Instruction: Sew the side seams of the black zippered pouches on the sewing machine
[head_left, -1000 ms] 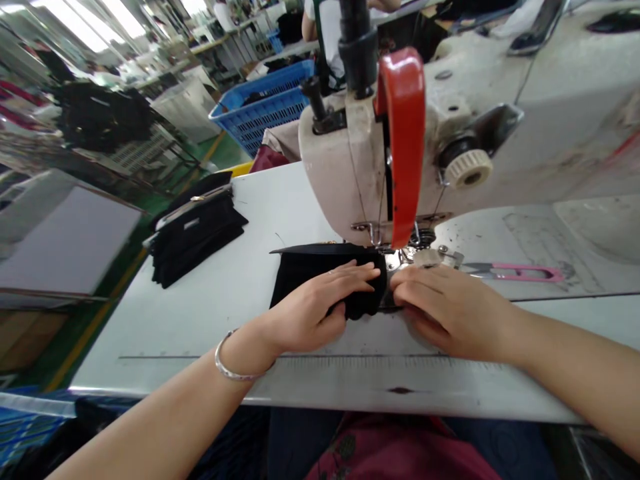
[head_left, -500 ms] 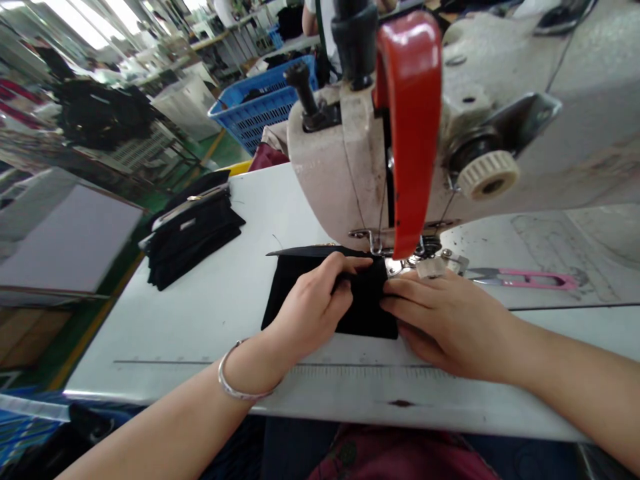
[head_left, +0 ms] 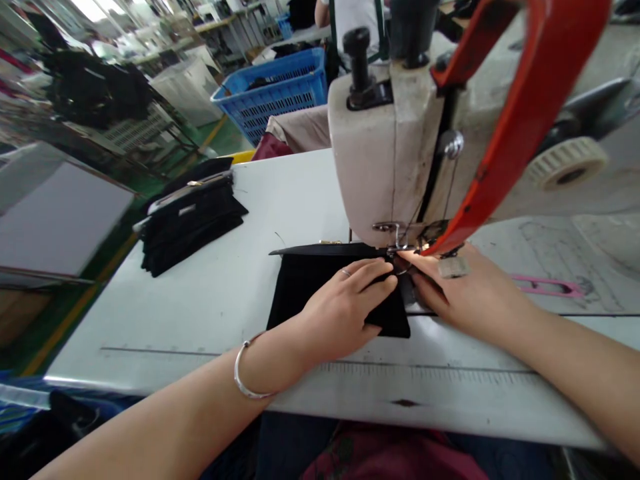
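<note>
A black fabric piece [head_left: 310, 283] lies on the white table [head_left: 210, 300] under the head of a cream sewing machine [head_left: 385, 153]. My left hand [head_left: 347, 310] lies flat on the fabric, fingers stretched toward the needle area, a ring on one finger and a silver bangle on the wrist. My right hand [head_left: 470, 293] presses the fabric's right edge at the presser foot [head_left: 400, 257], fingers extended; its fingertips are partly hidden by the red guard [head_left: 510, 127].
A stack of black pieces [head_left: 190, 217] sits at the table's left back. Pink thread snips [head_left: 550, 285] lie right of the machine. A blue basket [head_left: 275, 93] stands behind the table. A person's torso shows at the far back.
My left hand went from pinching the fabric's top edge to lying flat on it. My right hand slid up to the presser foot. My head moved closer and to the right.
</note>
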A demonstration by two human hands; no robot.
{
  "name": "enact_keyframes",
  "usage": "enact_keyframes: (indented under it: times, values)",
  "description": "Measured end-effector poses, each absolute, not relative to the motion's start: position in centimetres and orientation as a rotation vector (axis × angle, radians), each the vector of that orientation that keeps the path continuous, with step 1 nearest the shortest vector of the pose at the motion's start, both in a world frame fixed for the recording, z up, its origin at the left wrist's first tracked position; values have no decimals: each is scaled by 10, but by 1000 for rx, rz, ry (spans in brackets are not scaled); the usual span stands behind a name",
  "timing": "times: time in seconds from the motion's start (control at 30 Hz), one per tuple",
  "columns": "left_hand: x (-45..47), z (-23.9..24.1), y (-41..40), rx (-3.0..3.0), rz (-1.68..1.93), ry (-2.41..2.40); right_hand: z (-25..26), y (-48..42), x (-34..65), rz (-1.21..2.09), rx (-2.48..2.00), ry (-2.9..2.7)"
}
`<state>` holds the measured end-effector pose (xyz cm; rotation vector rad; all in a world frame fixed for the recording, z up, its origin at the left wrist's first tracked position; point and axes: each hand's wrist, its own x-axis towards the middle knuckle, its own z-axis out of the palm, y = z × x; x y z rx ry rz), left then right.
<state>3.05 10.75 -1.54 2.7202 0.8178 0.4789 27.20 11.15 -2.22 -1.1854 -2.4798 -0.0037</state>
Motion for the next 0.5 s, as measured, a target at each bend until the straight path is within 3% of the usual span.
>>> enact_keyframes:
  times: [0.5]
  values:
    - [31,-14,113,2700,466,791,-24,111,269,42,-1279,-2484]
